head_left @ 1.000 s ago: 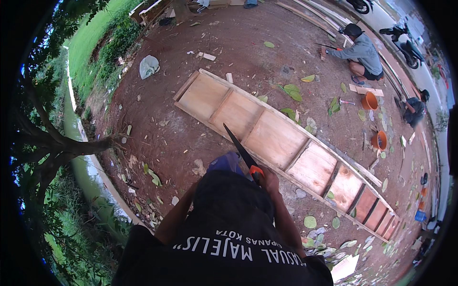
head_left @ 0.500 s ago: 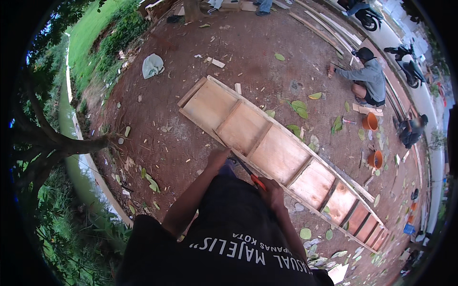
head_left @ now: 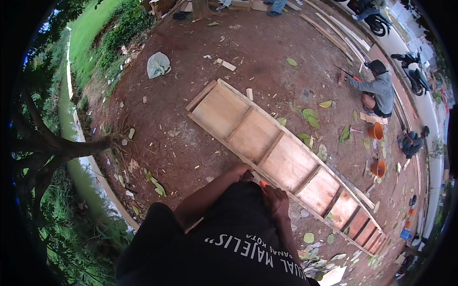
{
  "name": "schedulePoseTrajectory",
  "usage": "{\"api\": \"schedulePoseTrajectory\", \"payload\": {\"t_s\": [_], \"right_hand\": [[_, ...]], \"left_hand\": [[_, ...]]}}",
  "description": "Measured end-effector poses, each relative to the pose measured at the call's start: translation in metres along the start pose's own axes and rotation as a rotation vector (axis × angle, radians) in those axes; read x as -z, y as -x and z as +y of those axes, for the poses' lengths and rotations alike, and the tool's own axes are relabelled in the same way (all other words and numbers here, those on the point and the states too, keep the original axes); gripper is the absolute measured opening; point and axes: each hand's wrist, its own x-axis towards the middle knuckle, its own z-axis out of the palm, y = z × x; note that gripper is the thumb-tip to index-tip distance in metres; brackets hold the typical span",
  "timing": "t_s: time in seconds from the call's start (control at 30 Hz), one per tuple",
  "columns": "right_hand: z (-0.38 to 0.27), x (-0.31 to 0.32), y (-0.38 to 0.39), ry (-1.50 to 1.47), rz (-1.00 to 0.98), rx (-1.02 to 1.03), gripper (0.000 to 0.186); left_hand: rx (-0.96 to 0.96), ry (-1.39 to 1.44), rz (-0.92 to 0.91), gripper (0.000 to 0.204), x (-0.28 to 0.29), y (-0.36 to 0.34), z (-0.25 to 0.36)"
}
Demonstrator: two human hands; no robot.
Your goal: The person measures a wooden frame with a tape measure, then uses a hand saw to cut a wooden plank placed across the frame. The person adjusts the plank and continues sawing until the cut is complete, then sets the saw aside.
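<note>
My right hand point(head_left: 276, 200) is closed round the orange handle point(head_left: 263, 186) of a tool; its far part is hidden behind my black shirt. My left hand point(head_left: 242, 171) is beside the near edge of a long wooden frame point(head_left: 224, 142), its fingers curled and partly hidden; what they hold, if anything, I cannot make out. The frame lies slantwise on the ground, from upper left to lower right. Crosspieces divide its plywood panel point(head_left: 286, 162) into several sections, which look narrower toward the far right end.
To the right a person point(head_left: 377, 90) in a grey top squats with an orange-handled tool. Two orange buckets point(head_left: 375, 131) and a hammer point(head_left: 355, 130) are nearby. A pale plastic bag point(head_left: 158, 65) lies at upper left. A tree trunk point(head_left: 86, 145) and water channel point(head_left: 86, 181) border the left.
My left hand has moved right and nearer to my right hand. The tool's dark shaft, visible before, is now hidden. The whole scene has shifted slightly to the right in view.
</note>
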Motion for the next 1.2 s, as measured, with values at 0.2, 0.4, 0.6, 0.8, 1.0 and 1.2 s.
{"api": "schedulePoseTrajectory", "payload": {"t_s": [0.2,0.4,0.6,0.8,1.0,1.2], "right_hand": [[-0.015,0.014,-0.011,-0.031,-0.102,0.030,0.025],[-0.016,0.021,-0.014,-0.034,-0.099,0.011,0.026],[-0.003,0.017,0.021,0.026,0.028,-0.595,0.051],[0.017,-0.024,0.116,-0.102,0.063,-1.147,0.047],[-0.002,-0.036,0.159,-0.225,0.199,-1.437,0.045],[0.045,-0.021,0.152,-0.479,0.413,-1.409,0.057]], "left_hand": [[0.081,0.055,0.040,0.029,0.046,-0.027,0.008],[0.030,0.154,-0.076,0.021,0.069,-0.075,0.012],[-0.402,-0.084,0.156,0.016,0.039,-0.032,0.101],[-1.050,-0.969,0.241,0.017,0.032,-0.055,0.120],[-0.774,-1.728,0.220,0.021,0.012,-0.067,0.106],[-0.722,-1.999,-0.105,0.025,-0.063,-0.060,0.058]]}}
